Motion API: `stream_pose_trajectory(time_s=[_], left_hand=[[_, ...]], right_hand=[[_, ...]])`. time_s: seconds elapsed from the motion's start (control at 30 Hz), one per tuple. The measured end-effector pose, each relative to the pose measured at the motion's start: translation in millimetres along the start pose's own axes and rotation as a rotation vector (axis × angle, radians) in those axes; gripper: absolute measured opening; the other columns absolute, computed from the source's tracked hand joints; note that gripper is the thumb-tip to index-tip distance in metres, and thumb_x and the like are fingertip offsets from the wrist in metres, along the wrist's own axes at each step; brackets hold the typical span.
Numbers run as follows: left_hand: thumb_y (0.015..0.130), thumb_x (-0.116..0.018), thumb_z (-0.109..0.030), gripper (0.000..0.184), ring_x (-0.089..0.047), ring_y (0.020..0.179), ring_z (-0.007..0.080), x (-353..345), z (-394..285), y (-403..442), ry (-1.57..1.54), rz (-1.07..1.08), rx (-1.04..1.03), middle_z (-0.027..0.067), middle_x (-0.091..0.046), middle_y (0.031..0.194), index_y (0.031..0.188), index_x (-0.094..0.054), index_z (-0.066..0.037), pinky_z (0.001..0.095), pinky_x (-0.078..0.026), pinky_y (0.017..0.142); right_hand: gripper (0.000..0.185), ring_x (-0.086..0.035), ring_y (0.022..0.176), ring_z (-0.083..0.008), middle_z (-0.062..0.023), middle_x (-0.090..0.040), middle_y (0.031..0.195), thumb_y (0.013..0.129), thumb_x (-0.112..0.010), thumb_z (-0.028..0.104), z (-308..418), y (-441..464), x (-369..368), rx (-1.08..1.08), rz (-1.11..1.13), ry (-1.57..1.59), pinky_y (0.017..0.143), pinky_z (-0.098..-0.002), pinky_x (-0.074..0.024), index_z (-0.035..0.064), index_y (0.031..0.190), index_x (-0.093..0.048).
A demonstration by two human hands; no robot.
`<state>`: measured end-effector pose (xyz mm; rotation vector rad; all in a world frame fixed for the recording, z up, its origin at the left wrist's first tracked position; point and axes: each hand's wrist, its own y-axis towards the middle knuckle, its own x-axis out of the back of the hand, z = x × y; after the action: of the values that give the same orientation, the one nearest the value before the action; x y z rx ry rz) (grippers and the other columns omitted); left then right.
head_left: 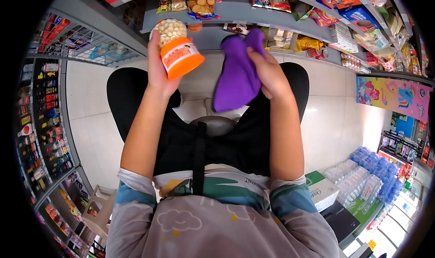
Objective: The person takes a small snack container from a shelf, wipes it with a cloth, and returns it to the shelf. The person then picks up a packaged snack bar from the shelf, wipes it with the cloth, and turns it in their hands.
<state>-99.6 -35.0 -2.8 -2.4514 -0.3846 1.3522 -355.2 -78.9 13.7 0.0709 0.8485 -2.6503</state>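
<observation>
My left hand [159, 70] is wrapped round a clear plastic jar [174, 47] with an orange lid and an orange-and-white label. Small round cream-coloured snacks fill it. The jar is tilted, its orange lid end pointing down and toward me. In my right hand [269, 74] a purple cloth [240, 77] is gripped by its upper right part and hangs loosely, apart from the jar. Both hands are in front of the shelf, above my knees.
Ahead, a grey shelf [226, 11] bears bagged snacks, among them a blue biscuit bag [202, 3]. Another orange-lidded jar [195, 28] shows on a lower level. Drink bottles [50, 117] line the racks at left. Packs of water bottles [362, 176] stand at right beside a white-and-green box [321, 192].
</observation>
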Motion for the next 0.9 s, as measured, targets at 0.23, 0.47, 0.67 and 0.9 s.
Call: stream_pose_trajectory(time_s=[0.23,0.47,0.67,0.9], left_hand=[[0.103,-0.058,-0.046,0.058,-0.066,0.118,0.0225,4,33,8,0.165,0.103,0.002,0.0112,-0.064,0.133,0.144,-0.050,-0.006,0.0395,-0.055,0.099],[0.101,-0.062,-0.047,0.066,-0.065,0.120,0.0208,15,40,39,0.231,0.010,0.029,0.0101,-0.060,0.137,0.151,-0.040,-0.009,0.0370,-0.055,0.099],[0.104,-0.058,-0.048,0.068,-0.061,0.126,0.0208,14,38,45,0.218,-0.041,-0.052,0.0110,-0.056,0.141,0.154,-0.035,-0.008,0.0363,-0.052,0.103],[0.108,-0.032,-0.059,0.071,-0.053,0.136,0.0233,-8,32,33,0.399,0.058,-0.273,0.0111,-0.055,0.147,0.151,-0.042,-0.004,0.0381,-0.040,0.116]], right_hand=[[0.059,-0.059,0.114,-0.0158,-0.0079,-0.066,0.122,0.107,-0.051,0.050,-17,27,-54,0.215,-0.004,0.094,0.103,-0.0283,-0.0439,0.0023,0.142,-0.054],[0.056,-0.061,0.111,-0.0167,-0.0108,-0.067,0.119,0.105,-0.054,0.049,-13,39,-64,0.206,-0.025,-0.009,0.101,-0.0296,-0.0452,0.0006,0.133,-0.059],[0.044,-0.063,0.102,-0.0172,-0.0110,-0.069,0.110,0.104,-0.060,0.035,2,31,-68,0.241,-0.037,-0.113,0.093,-0.0334,-0.0500,-0.0013,0.130,-0.059],[0.092,-0.064,0.116,-0.0436,-0.0304,-0.057,0.130,0.083,-0.081,0.053,4,36,-66,0.540,0.031,-0.663,0.100,-0.0460,-0.0501,-0.0069,0.140,-0.042]])
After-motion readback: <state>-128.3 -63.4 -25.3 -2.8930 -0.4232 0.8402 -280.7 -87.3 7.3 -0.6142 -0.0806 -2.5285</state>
